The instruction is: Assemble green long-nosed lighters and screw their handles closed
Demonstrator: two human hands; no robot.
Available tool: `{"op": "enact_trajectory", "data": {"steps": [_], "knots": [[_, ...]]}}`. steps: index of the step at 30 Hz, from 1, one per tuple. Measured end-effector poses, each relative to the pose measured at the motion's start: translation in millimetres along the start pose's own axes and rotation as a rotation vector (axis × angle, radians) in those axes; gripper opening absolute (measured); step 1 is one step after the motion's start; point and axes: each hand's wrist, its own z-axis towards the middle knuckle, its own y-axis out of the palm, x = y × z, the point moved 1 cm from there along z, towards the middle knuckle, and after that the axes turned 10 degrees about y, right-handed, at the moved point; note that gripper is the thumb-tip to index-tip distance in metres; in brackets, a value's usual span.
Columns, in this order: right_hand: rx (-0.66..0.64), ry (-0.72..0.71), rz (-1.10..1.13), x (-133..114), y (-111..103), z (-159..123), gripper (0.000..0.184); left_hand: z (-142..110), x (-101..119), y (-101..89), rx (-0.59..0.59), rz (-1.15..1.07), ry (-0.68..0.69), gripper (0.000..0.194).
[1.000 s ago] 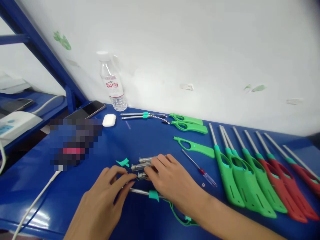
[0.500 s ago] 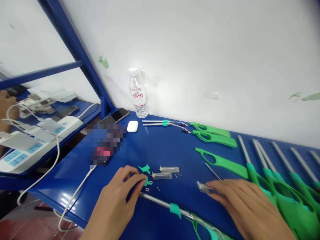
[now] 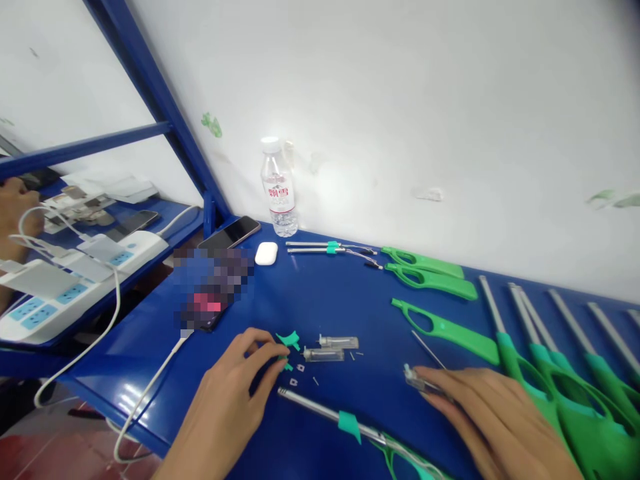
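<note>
My left hand (image 3: 227, 407) rests on the blue table (image 3: 310, 293), its fingertips pinched on a small teal plastic piece (image 3: 286, 365). Another teal piece (image 3: 290, 340) lies just beyond it. My right hand (image 3: 495, 417) lies low at the right, fingers closed on a small clear lighter cartridge (image 3: 416, 380). Two more clear cartridges (image 3: 333, 348) lie between the hands, with tiny loose parts (image 3: 300, 373) beside them. A metal tube with a teal collar (image 3: 325, 413) runs across in front of both hands.
Green handle halves (image 3: 435, 273) and a row of assembled green lighters (image 3: 545, 373) lie at the right. A water bottle (image 3: 277, 190), phone (image 3: 230, 233), white earbud case (image 3: 265, 253) and two metal tubes (image 3: 320, 248) stand behind. Power strips (image 3: 75, 273) and another person's hand (image 3: 13, 200) are at left.
My right hand left the cluster of cartridges and drew one of them to the right. My left hand shifted onto the small teal piece. The view swung left.
</note>
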Motion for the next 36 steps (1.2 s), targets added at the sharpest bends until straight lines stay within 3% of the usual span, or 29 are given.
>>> {"op": "enact_trajectory", "data": {"steps": [6,15,23,26,31,36], "knots": [[0.022,0.042,0.035,-3.7,-4.3,5.2,0.028,-4.7,1.3,0.0,0.027,0.028,0.05,0.025],[0.042,0.035,0.048,-12.2,-10.2,13.1,0.027,-3.2,-0.9,5.5,-0.113,0.018,0.053,0.024],[0.002,0.034,0.037,-10.3,-10.0,5.4,0.029,8.2,13.5,6.9,-0.101,0.095,0.117,0.035],[0.044,0.046,0.048,-12.7,-13.8,8.2,0.027,5.8,17.0,6.9,-0.087,0.112,0.145,0.031],[0.092,0.105,0.073,-19.8,-21.2,7.6,0.027,3.1,35.0,0.2,-0.041,-0.156,0.105,0.012],[-0.03,0.046,0.13,-31.7,-30.1,-6.2,0.033,6.3,67.5,8.5,0.018,-0.5,0.012,0.014]]}}
